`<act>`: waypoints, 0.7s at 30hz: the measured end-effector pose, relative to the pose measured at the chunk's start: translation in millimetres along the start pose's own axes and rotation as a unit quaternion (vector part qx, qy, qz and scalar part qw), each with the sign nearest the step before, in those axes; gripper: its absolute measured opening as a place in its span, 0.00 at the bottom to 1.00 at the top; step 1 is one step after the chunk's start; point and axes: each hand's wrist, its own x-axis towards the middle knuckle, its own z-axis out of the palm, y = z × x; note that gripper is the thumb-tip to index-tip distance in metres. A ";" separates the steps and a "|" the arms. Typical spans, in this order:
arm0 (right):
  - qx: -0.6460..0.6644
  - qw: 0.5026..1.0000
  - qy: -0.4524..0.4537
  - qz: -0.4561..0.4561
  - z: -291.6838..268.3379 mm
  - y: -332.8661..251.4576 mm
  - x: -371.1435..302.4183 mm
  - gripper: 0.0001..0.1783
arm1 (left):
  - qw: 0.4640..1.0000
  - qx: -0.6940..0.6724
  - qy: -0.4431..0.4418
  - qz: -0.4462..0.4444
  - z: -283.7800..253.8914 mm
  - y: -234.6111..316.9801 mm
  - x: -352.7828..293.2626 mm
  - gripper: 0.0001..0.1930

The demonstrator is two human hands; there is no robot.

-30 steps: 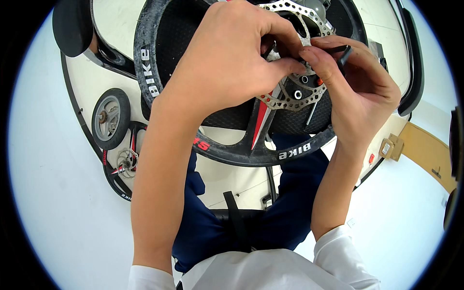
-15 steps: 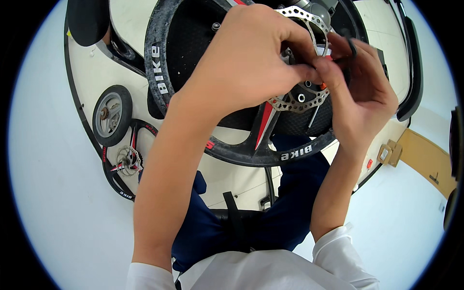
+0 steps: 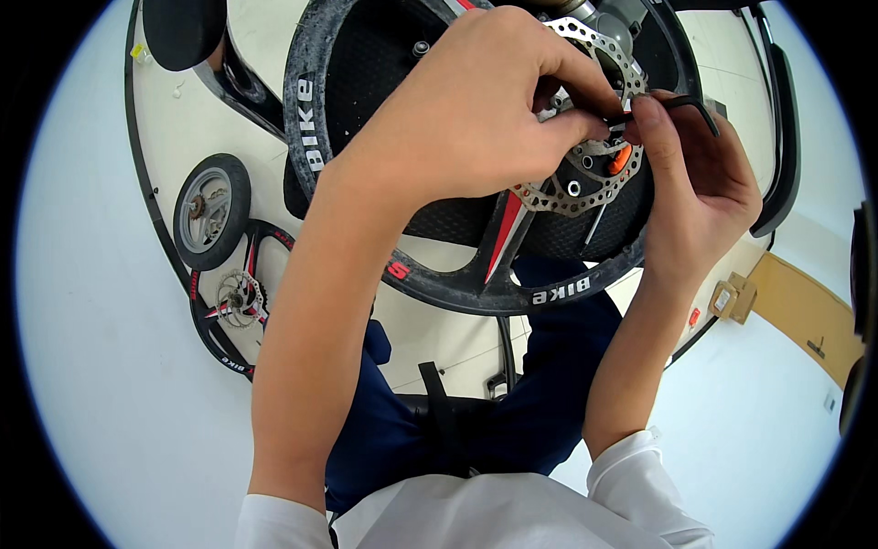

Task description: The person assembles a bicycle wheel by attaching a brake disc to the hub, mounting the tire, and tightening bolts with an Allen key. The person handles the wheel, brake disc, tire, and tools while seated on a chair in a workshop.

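Note:
A black L-shaped hex key [image 3: 688,102] is held in front of a bicycle wheel's perforated brake disc [image 3: 578,203]. My right hand [image 3: 700,188] pinches it between thumb and fingers, and its bent end sticks out past that hand. The thumb and forefinger of my left hand [image 3: 476,114] close on the key's other end; whether a small bolt sits there too is hidden. Below the fingers, an orange piece [image 3: 621,159] shows at the disc's hub, beside silver bolts [image 3: 573,188]. The black spoked wheel [image 3: 430,285] lies flat under both hands.
A small tyred wheel [image 3: 212,212] and another black wheel with a disc [image 3: 240,300] are on the left. Cardboard boxes [image 3: 733,297] and a small red item [image 3: 694,317] lie at right. A black padded seat [image 3: 185,32] stands at upper left.
My hands have drawn slightly apart, and the right one has moved a little right. The hex key now shows more fully, turned across between the fingers, and the orange piece is more exposed.

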 end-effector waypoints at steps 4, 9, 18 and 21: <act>0.000 1.000 -0.014 -0.002 0.6 -1.4 -1.8 0.09 | 1.000 0.010 -0.006 -0.006 -3.2 0.8 0.4 0.09; -0.001 0.997 -0.066 -0.035 -3.5 -1.9 -0.8 0.11 | 1.000 0.014 -0.017 -0.006 -4.2 1.5 -0.7 0.10; 0.050 0.986 -0.143 -0.071 -10.5 3.0 9.9 0.32 | 0.998 -0.052 -0.009 0.031 -0.9 -6.8 -2.9 0.10; 0.078 0.988 -0.129 -0.043 -9.1 6.7 8.2 0.32 | 1.000 -0.015 0.002 0.014 -0.7 -4.6 -1.3 0.10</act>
